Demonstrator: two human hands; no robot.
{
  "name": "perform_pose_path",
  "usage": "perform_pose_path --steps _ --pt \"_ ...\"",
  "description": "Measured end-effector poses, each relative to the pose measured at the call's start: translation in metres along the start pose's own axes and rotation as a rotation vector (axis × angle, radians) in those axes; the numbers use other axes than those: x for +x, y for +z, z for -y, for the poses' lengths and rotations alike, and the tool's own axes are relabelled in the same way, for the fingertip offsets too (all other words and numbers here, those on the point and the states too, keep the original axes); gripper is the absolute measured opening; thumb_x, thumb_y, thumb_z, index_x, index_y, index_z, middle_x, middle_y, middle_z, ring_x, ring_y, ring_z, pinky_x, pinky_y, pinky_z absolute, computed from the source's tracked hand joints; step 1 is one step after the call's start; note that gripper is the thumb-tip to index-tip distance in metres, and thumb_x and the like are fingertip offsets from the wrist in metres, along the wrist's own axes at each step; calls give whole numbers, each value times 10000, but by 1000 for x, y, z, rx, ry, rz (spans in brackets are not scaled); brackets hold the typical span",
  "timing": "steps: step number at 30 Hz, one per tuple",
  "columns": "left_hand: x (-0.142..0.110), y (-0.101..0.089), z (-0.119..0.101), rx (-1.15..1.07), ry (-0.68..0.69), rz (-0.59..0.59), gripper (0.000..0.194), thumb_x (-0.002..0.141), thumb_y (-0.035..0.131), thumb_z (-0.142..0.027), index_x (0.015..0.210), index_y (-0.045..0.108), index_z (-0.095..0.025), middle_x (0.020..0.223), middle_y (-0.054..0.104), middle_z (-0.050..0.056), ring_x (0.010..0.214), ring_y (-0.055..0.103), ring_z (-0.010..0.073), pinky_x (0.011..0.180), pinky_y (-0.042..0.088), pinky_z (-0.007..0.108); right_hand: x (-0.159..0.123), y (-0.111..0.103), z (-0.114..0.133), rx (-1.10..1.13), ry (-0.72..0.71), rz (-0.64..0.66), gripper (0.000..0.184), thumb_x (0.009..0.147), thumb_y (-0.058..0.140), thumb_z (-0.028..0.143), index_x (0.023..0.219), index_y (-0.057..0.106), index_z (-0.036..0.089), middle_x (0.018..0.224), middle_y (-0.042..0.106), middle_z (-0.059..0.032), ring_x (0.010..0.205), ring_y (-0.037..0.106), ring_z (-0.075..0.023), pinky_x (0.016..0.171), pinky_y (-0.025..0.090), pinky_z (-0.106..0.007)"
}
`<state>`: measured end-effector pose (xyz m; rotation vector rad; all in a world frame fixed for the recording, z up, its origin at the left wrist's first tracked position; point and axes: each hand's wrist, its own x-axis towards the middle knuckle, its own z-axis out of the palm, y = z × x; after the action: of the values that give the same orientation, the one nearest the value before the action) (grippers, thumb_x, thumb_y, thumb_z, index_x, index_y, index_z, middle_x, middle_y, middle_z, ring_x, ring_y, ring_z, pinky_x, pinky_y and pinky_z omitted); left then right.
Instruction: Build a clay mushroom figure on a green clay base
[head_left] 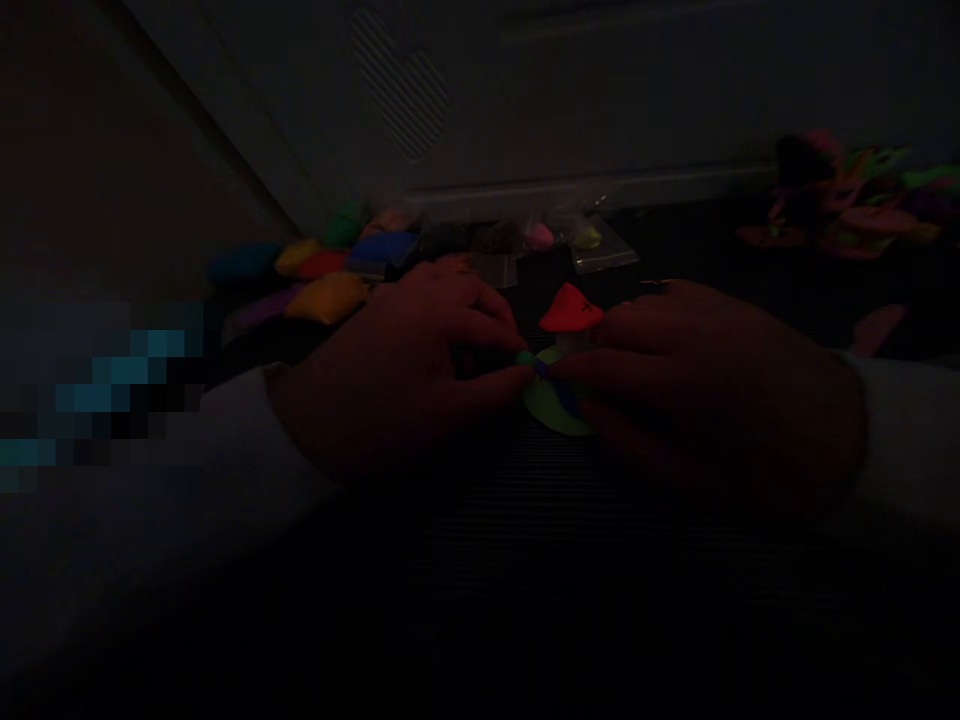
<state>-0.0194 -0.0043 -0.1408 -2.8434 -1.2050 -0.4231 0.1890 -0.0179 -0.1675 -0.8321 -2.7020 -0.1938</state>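
In dim light, a small clay mushroom with a red cap and a pale stem stands on a flat light-green clay base. My left hand pinches a small green clay piece at the base's left edge. From the other side, my right hand has its thumb and fingers closed around a blue clay piece lying over the base. The green and blue pieces meet between my fingertips. Part of the base and the blue piece is hidden behind the right fingers.
Several bags of coloured clay, among them an orange one and a blue one, lie at the back left. A clear plastic bag lies behind the mushroom. Colourful clay figures stand back right, before a pale panel.
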Motion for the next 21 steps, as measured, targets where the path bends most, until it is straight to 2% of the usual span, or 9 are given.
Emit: perform_pose_path --steps 5,7,11,18,21 --pt "2 1 0 -90 -24 22 241 767 523 -338 920 653 -204 941 635 2 909 557 151 840 394 264 -1 0 0 0 3 -6 310 833 372 314 1054 551 192 918 512 -45 802 481 -169 745 320 -353" --pt "2 2 -1 -135 -59 45 238 767 528 -327 948 640 -218 935 646 -19 858 573 124 788 414 223 -1 0 0 -7 0 -10 312 834 371 317 1060 548 197 911 510 -42 797 479 -166 740 322 -351" --pt "1 1 -2 -168 -128 19 186 720 592 -311 882 650 -238 831 665 -64 706 581 80 662 425 168 -1 1 0 -15 -7 -9 316 830 377 322 1071 543 202 911 507 -39 793 474 -166 736 321 -347" --pt "1 -6 -4 -234 -138 65 224 741 557 -337 920 651 -240 907 669 -55 799 601 106 720 430 194 -1 0 -1 14 10 16 297 820 386 315 1023 567 197 862 505 -38 736 449 -150 708 302 -337" --pt "1 -6 -4 -202 -148 34 214 737 559 -334 909 654 -251 900 669 -64 806 601 112 745 422 209 -1 1 -3 4 -3 2 304 822 385 325 1038 561 203 868 504 -37 739 450 -154 703 300 -339"
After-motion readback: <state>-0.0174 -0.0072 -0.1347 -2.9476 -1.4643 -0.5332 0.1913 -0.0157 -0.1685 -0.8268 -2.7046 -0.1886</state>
